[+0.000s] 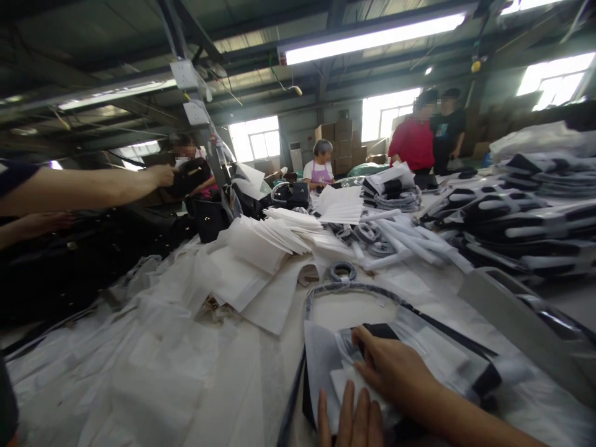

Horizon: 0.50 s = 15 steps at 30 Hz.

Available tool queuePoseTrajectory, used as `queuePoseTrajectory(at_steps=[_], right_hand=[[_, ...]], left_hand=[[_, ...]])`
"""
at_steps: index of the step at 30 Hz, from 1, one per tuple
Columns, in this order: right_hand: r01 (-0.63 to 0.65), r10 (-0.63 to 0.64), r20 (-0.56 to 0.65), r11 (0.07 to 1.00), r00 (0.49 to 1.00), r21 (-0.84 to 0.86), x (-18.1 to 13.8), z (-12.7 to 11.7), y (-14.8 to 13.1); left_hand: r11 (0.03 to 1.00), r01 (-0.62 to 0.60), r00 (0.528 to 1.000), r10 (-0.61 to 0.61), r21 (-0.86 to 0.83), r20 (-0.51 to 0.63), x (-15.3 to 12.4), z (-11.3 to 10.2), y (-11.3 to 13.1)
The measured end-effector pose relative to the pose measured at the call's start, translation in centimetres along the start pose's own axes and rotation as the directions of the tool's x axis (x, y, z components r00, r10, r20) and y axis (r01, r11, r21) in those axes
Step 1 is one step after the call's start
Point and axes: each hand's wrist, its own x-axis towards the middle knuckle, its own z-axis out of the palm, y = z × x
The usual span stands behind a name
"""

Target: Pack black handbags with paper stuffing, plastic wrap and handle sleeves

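A dark handbag (379, 332) lies flat at the lower right, partly covered in white paper and translucent film. Its long wrapped handle (363, 287) loops out on the far side. My right hand (395, 366) reaches in from the lower right, fingers bent and closed on a white wrapping sheet (321, 347) over the bag. At the bottom edge, my left hand (349, 416) rests with fingers stretched out on the white paper; its palm is out of frame. Just beyond the handle sits a coiled grey strap (342, 271).
Fanned white paper sheets (261, 248) and crumpled film (130, 360) cover the left and middle. Wrapped bags (526, 223) are piled at right near a grey bin (503, 316). A co-worker's arm (93, 189) reaches over black bags (93, 261) at left. Other people stand behind.
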Motion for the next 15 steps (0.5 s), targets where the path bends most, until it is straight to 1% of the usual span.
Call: queuePoseTrajectory(at_steps=[2, 3, 5, 6, 7, 9, 11, 12, 13, 15], right_hand=[[-0.005, 0.006, 0.006, 1.000, 1.000, -0.013, 0.1, 0.0, 0.0], [-0.008, 0.008, 0.008, 1.000, 1.000, -0.018, 0.2, 0.0, 0.0], [-0.010, 0.011, 0.007, 1.000, 1.000, -0.024, 0.5, 0.0, 0.1], [-0.008, 0.008, 0.005, 1.000, 1.000, -0.022, 0.7, -0.1, 0.1], [-0.003, 0.003, 0.004, 1.000, 1.000, -0.017, 0.9, -0.1, 0.2], [0.007, -0.007, -0.004, 1.000, 1.000, 0.003, 1.2, -0.1, 0.3], [0.021, -0.021, -0.022, 0.999, 1.000, 0.034, 1.2, -0.3, 0.2], [0.034, -0.032, -0.033, 0.998, 0.999, 0.056, 1.0, -0.4, 0.2], [0.050, -0.046, -0.044, 0.995, 0.998, 0.082, 0.7, -0.7, 0.2], [0.083, -0.073, -0.074, 0.987, 0.995, 0.135, -0.3, -1.5, 0.8]], left_hand=[[0.999, 0.048, 0.994, -0.046, 0.010, -0.102, -0.2, 1.0, 1.0], [0.997, 0.070, 0.991, -0.067, 0.016, -0.119, -0.3, 1.3, 1.4], [0.993, 0.107, 0.989, -0.102, 0.043, -0.105, -0.5, 1.4, 1.7], [0.992, 0.116, 0.990, -0.111, 0.059, -0.082, -0.6, 1.2, 1.6], [0.992, 0.102, 0.994, -0.099, 0.071, -0.037, -0.6, 0.8, 1.3], [0.997, -0.005, 0.992, -0.004, 0.071, 0.126, -0.5, -0.2, 0.4], [0.991, -0.129, 0.955, 0.113, 0.039, 0.274, -0.3, -1.2, -0.7], [0.986, -0.167, 0.935, 0.150, 0.023, 0.320, -0.1, -1.6, -1.2], [0.983, -0.184, 0.927, 0.168, 0.017, 0.336, 0.1, -1.9, -1.5], [0.980, -0.197, 0.925, 0.183, 0.009, 0.334, 0.3, -2.2, -2.0]])
